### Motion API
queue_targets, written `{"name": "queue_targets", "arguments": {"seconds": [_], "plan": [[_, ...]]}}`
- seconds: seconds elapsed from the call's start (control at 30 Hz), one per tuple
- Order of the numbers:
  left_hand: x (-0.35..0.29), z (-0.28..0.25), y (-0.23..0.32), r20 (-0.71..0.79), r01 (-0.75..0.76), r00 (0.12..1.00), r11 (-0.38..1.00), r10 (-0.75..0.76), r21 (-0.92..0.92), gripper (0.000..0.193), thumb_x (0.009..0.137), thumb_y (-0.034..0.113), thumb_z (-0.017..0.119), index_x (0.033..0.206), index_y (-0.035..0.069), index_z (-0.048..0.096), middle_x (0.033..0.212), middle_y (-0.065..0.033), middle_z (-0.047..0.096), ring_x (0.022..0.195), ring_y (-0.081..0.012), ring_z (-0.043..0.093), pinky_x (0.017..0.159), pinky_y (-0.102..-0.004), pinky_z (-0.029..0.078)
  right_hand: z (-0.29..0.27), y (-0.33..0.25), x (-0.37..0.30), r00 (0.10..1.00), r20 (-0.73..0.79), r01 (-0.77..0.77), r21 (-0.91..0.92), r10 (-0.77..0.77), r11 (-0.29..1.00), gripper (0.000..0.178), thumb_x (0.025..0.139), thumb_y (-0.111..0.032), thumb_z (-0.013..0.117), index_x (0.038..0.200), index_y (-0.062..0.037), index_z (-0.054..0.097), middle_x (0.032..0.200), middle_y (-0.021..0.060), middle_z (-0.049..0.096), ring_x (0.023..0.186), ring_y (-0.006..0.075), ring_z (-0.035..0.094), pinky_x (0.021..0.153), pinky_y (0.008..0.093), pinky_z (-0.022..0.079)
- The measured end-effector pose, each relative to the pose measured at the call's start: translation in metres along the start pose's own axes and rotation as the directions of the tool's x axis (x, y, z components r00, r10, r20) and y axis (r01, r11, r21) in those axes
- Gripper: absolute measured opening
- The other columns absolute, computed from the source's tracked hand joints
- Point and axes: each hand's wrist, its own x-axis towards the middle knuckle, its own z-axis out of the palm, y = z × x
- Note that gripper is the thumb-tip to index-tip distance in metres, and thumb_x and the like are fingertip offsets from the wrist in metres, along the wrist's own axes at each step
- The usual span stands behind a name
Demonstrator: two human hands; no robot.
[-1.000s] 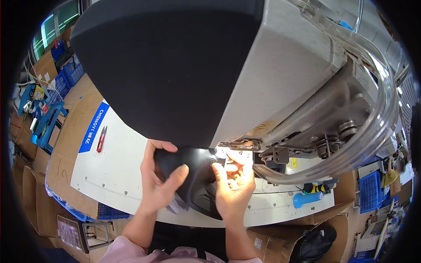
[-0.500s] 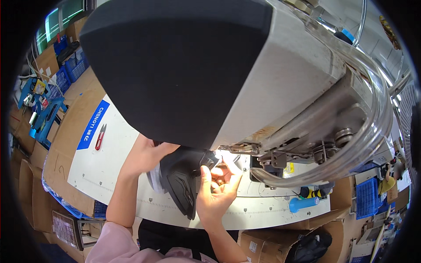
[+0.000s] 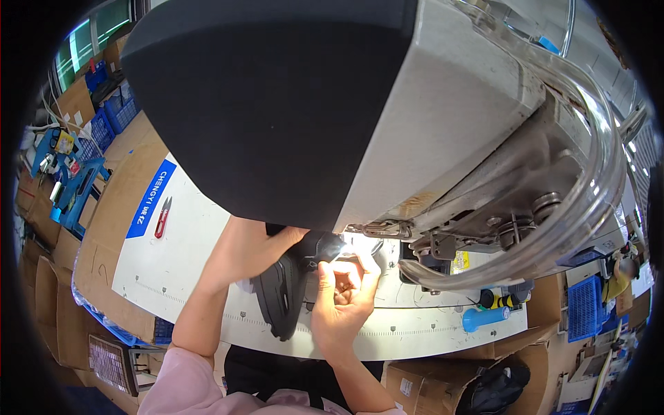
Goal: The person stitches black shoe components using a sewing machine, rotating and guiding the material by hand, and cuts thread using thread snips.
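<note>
A large sewing machine (image 3: 387, 117) fills the upper view, its dark head hanging over a white work table (image 3: 187, 270). Under it lies a black shaped fabric piece (image 3: 280, 294), lit at the needle area. My left hand (image 3: 252, 249) reaches under the machine head and grips the piece's upper part. My right hand (image 3: 342, 294) pinches the piece's edge close to the lit needle area, fingers curled. The needle itself is hidden behind the machine body.
Red thread snips (image 3: 162, 216) lie on the table at left. A blue cylinder (image 3: 486, 318) and a yellow-black tool (image 3: 499, 301) lie at right. Cardboard boxes (image 3: 48, 290) and blue crates (image 3: 588, 308) ring the table. A clear tube (image 3: 595, 200) curves around the machine.
The view has shifted closer to the machine. My left hand slid further up under the machine head, and the black piece turned more upright between both hands.
</note>
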Motion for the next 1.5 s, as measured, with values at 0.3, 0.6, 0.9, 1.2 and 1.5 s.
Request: {"name": "queue_targets", "arguments": {"seconds": [0.3,0.6,0.9,1.2,1.5], "plan": [[0.01,-0.006,-0.032,0.121,-0.024,0.992,1.0,0.023,0.007,0.019,0.076,0.005,0.073,0.092,-0.002,0.067,0.083,-0.01,0.067,0.073,-0.0198,0.063,0.064,-0.0302,0.051,0.005,0.012,0.002,0.996,-0.006,0.091,-0.061,-0.091,0.994,0.041,0.087,0.009,0.056,0.122,0.0034,0.035,0.094,0.011,0.059,0.083,0.0118,0.061,0.076,0.0217,0.048],[0.012,-0.006,-0.03,0.14,0.084,0.987,0.993,-0.072,-0.078,0.015,0.076,0.004,0.07,0.089,-0.002,0.066,0.084,-0.0102,0.066,0.074,-0.0213,0.063,0.066,-0.0304,0.05,-0.005,-0.002,-0.001,0.979,0.09,0.2,-0.218,-0.185,0.955,0.04,0.085,0.008,0.06,0.12,0.0024,0.041,0.093,0.0094,0.06,0.076,0.0102,0.061,0.065,0.0192,0.048],[-0.043,0.024,0.024,-0.162,0.206,0.964,0.978,-0.209,-0.036,0.044,0.082,0.004,0.064,0.121,-0.001,0.046,0.083,-0.0174,0.065,0.073,-0.0302,0.065,0.066,-0.0324,0.049,-0.038,-0.018,0.019,0.985,0.118,-0.128,0.0,0.128,0.992,0.019,0.085,0.006,0.061,0.102,0.0053,0.052,0.086,0.0057,0.06,0.072,0.007,0.059,0.059,0.0164,0.044],[-0.036,-0.008,0.067,-0.347,0.195,0.936,0.915,-0.066,0.353,0.011,0.074,-0.005,0.067,0.084,0.0,0.064,0.069,-0.0083,0.059,0.048,-0.0178,0.054,0.046,-0.0261,0.038,-0.046,-0.002,0.022,0.932,0.258,-0.303,0.167,0.256,0.938,0.018,0.087,0.006,0.059,0.097,-0.0009,0.046,0.085,0.0089,0.06,0.078,0.0119,0.061,0.067,0.0232,0.051],[-0.025,0.033,0.019,0.01,0.305,0.951,0.945,-0.308,0.12,0.03,0.073,0.018,0.075,0.087,0.003,0.054,0.053,-0.0021,0.043,0.044,-0.0129,0.043,0.046,-0.0283,0.036,-0.047,-0.014,0.021,0.952,0.239,-0.269,0.353,0.192,0.896,0.031,0.082,0.006,0.064,0.086,-0.0111,0.038,0.083,-0.0017,0.044,0.074,0.0047,0.044,0.066,0.0187,0.038]]}}
